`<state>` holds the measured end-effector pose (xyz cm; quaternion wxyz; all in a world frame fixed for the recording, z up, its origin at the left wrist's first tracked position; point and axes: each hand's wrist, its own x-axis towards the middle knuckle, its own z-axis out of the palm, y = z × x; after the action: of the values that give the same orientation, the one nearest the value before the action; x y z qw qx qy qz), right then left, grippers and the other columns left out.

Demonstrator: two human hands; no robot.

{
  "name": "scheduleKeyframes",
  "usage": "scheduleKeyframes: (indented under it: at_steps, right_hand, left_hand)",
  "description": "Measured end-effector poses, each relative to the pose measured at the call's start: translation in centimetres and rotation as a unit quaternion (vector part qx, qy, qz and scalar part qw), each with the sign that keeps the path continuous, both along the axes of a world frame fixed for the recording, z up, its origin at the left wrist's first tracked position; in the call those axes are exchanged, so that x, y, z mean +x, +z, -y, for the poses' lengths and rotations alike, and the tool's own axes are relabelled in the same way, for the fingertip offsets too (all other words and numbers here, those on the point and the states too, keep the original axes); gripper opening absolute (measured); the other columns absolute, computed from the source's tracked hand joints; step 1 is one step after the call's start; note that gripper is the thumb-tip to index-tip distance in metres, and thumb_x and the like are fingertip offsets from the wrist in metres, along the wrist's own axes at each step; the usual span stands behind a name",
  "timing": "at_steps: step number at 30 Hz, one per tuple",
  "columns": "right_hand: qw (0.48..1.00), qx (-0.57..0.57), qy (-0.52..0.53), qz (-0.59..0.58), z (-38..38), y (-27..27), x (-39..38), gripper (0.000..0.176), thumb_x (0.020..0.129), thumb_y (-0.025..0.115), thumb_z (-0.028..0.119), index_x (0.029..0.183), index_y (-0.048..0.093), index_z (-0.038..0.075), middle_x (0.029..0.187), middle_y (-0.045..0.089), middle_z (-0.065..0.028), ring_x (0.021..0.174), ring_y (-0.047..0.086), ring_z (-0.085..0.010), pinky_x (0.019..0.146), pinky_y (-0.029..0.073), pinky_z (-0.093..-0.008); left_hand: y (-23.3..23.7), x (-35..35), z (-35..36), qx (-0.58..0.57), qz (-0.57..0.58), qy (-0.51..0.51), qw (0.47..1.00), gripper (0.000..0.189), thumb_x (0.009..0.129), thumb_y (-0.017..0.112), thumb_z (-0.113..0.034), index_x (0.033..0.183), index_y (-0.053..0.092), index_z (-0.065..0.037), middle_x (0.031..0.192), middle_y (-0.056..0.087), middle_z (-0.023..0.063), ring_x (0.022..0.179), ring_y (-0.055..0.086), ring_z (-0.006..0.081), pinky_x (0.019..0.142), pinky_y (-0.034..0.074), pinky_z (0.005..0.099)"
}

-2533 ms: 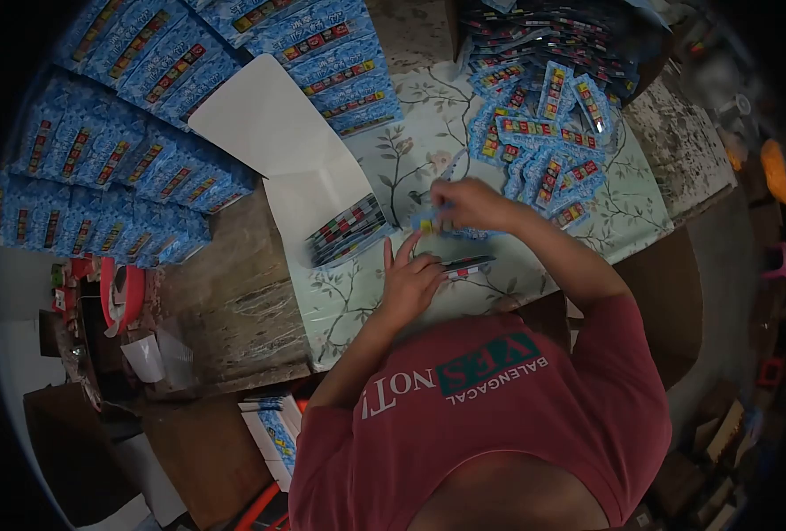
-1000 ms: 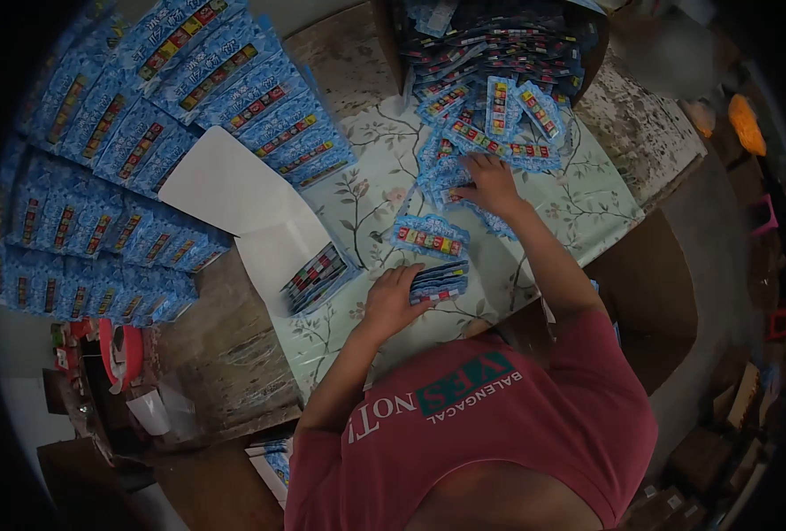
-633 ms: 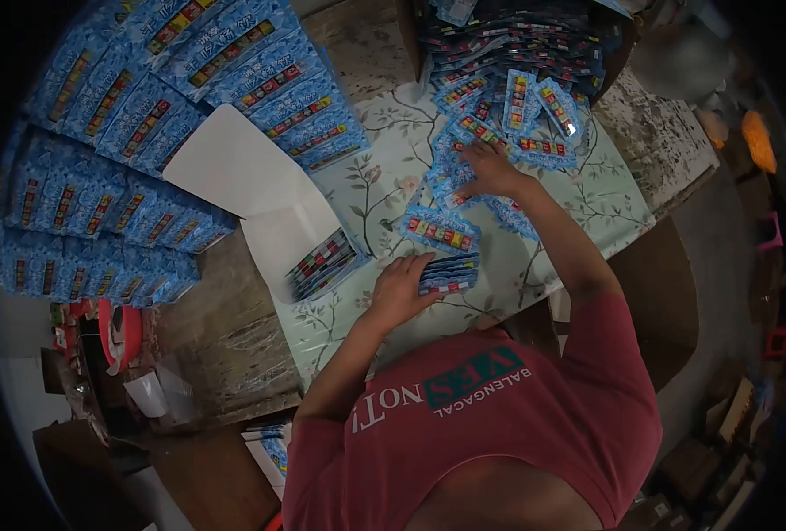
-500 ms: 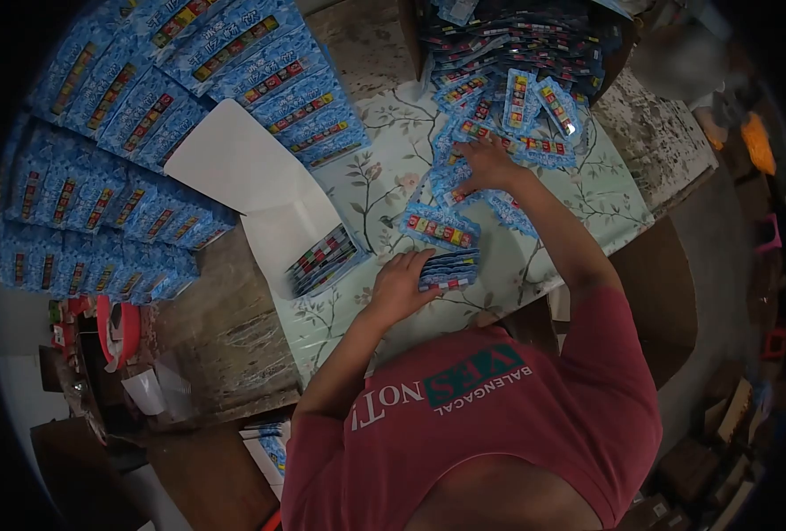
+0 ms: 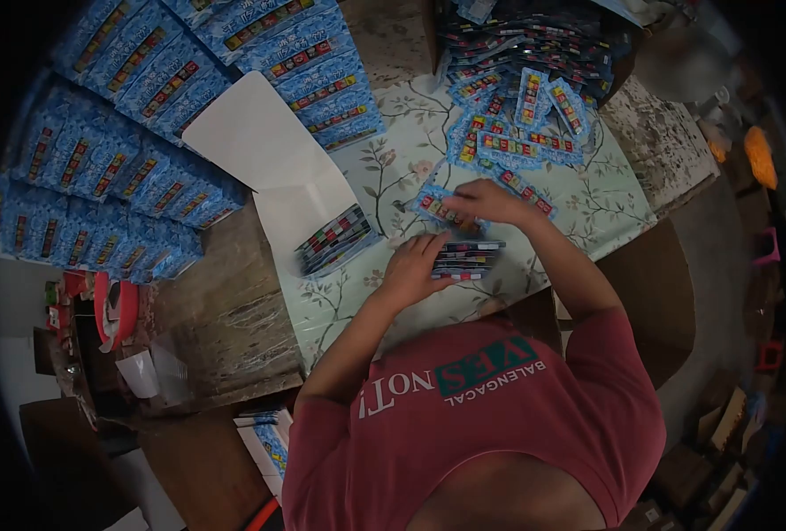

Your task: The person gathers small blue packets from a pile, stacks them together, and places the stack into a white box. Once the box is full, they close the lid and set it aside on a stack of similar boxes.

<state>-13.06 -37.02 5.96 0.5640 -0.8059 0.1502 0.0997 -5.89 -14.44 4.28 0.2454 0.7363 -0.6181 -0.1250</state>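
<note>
My left hand [image 5: 412, 271] is closed around the left end of a small stack of flat packets [image 5: 468, 262], held on edge above the tablecloth. My right hand [image 5: 492, 202] has its fingers closed on the right end of a blue packet [image 5: 434, 203] with a strip of coloured pictures, just beyond the stack. Motion blurs its fingertips a little. Left of my left hand, an open white carton [image 5: 300, 208] holds a row of packets [image 5: 335, 241], its lid folded back. More loose blue packets [image 5: 509, 150] lie scattered beyond my right hand.
Filled blue display boxes [image 5: 167, 88] are piled high at the left. A large heap of packets [image 5: 525, 53] rises at the back. A flowered cloth [image 5: 587, 203] covers part of the worn table [image 5: 225, 327]. An open cardboard box [image 5: 654, 292] stands at the right.
My right hand has come back from the scattered packets toward the stack and now grips a blue packet. The stack in my left hand has turned slightly. The whole view has shifted a little.
</note>
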Motion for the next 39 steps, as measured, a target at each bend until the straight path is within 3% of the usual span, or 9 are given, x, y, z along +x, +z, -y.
scheduleKeyframes:
  at_steps: [1, 3, 6, 12, 15, 25, 31, 34, 39]
  right_hand:
    - [1.0, -0.002, 0.002, 0.003, 0.5, -1.5, 0.5, 0.047, 0.081, 0.063, 0.045, 0.099, 0.062, 0.002, 0.076, 0.064, -0.0121, 0.077, 0.063, -0.0278, 0.07, 0.05, -0.0357]
    - [0.905, -0.424, -0.033, 0.026, 0.7, -3.2, 1.7, 0.051, 0.077, 0.068, 0.046, 0.097, 0.061, 0.0, 0.087, 0.064, -0.0139, 0.088, 0.062, -0.0264, 0.075, 0.049, -0.0359]
    - [0.875, -0.483, 0.021, 0.03, -0.8, -4.2, 3.1, 0.059, 0.069, 0.072, 0.049, 0.097, 0.058, -0.002, 0.087, 0.063, -0.0153, 0.086, 0.062, -0.0278, 0.072, 0.048, -0.0371]
    - [0.975, -0.161, 0.08, 0.127, -1.4, -1.7, 2.9, 0.044, 0.073, 0.07, 0.039, 0.091, 0.058, 0.001, 0.084, 0.063, -0.0154, 0.082, 0.062, -0.0293, 0.071, 0.048, -0.0403]
    - [0.985, -0.135, 0.099, 0.035, -2.0, -0.2, 0.4, 0.044, 0.078, 0.068, 0.037, 0.101, 0.057, 0.001, 0.083, 0.063, -0.0165, 0.083, 0.062, -0.0317, 0.073, 0.048, -0.0403]
    - [0.934, -0.35, 0.046, 0.06, -4.7, 0.0, -8.3, 0.087, 0.063, 0.078, 0.04, 0.131, 0.037, 0.005, 0.113, 0.054, -0.0195, 0.103, 0.054, -0.0356, 0.085, 0.046, -0.0409]
    - [0.935, -0.34, 0.019, 0.095, -4.5, -1.0, -6.8, 0.083, 0.059, 0.079, 0.034, 0.126, 0.041, 0.005, 0.108, 0.056, -0.0192, 0.101, 0.056, -0.034, 0.085, 0.046, -0.0394]
    - [0.989, -0.113, -0.079, 0.06, -4.1, 1.5, -4.1, 0.084, 0.06, 0.081, 0.034, 0.125, 0.04, 0.0, 0.108, 0.058, -0.02, 0.1, 0.06, -0.0287, 0.086, 0.046, -0.0348]
    - [0.955, -0.147, -0.039, 0.254, -9.2, 8.0, 8.6, 0.089, 0.061, 0.081, 0.034, 0.129, 0.036, 0.0, 0.112, 0.056, -0.023, 0.101, 0.059, -0.0326, 0.085, 0.047, -0.0373]
  left_hand:
    - [-0.1, 0.0, 0.0, -0.002, 0.003, 0.002, 1.0, 0.085, 0.063, 0.079, -0.033, 0.134, 0.039, -0.009, 0.115, 0.05, 0.0128, 0.107, 0.05, 0.0313, 0.09, 0.043, 0.0399]
    - [-0.1, 0.1, 0.1, 0.007, 0.012, -0.005, 1.0, 0.086, 0.063, 0.078, -0.033, 0.135, 0.038, -0.009, 0.115, 0.051, 0.0125, 0.106, 0.05, 0.0309, 0.09, 0.043, 0.0394]
    - [0.0, 0.1, 0.2, 0.015, 0.008, 0.011, 1.0, 0.087, 0.063, 0.078, -0.034, 0.135, 0.037, -0.009, 0.116, 0.049, 0.0131, 0.107, 0.049, 0.0316, 0.09, 0.042, 0.0415]
    - [-0.4, -0.8, -1.2, -0.047, 0.079, 0.097, 0.991, 0.096, 0.061, 0.08, -0.036, 0.139, 0.032, -0.008, 0.134, 0.038, 0.0195, 0.119, 0.042, 0.0356, 0.097, 0.038, 0.0451]
    - [-0.9, -0.5, -3.0, -0.068, 0.011, 0.134, 0.989, 0.104, 0.057, 0.084, -0.031, 0.141, 0.027, -0.007, 0.138, 0.034, 0.0217, 0.124, 0.038, 0.0377, 0.099, 0.037, 0.0452]
    - [-1.9, -0.8, 2.5, -0.081, -0.146, 0.091, 0.982, 0.112, 0.056, 0.086, -0.031, 0.143, 0.02, -0.008, 0.14, 0.029, 0.026, 0.129, 0.032, 0.0404, 0.104, 0.033, 0.0445]
    - [0.5, 1.7, -0.2, -0.156, -0.002, 0.104, 0.982, 0.096, 0.065, 0.08, -0.033, 0.141, 0.028, -0.005, 0.139, 0.033, 0.0208, 0.127, 0.035, 0.0371, 0.101, 0.036, 0.0439]
    - [2.0, 4.6, -4.6, -0.261, 0.031, 0.273, 0.926, 0.055, 0.077, 0.07, -0.023, 0.123, 0.05, -0.001, 0.129, 0.047, 0.0192, 0.118, 0.046, 0.0373, 0.097, 0.039, 0.0429]
    - [0.2, 8.8, -8.0, -0.12, 0.098, 0.334, 0.93, 0.038, 0.078, 0.068, -0.02, 0.109, 0.059, 0.001, 0.111, 0.058, 0.0183, 0.101, 0.055, 0.0351, 0.085, 0.045, 0.0424]
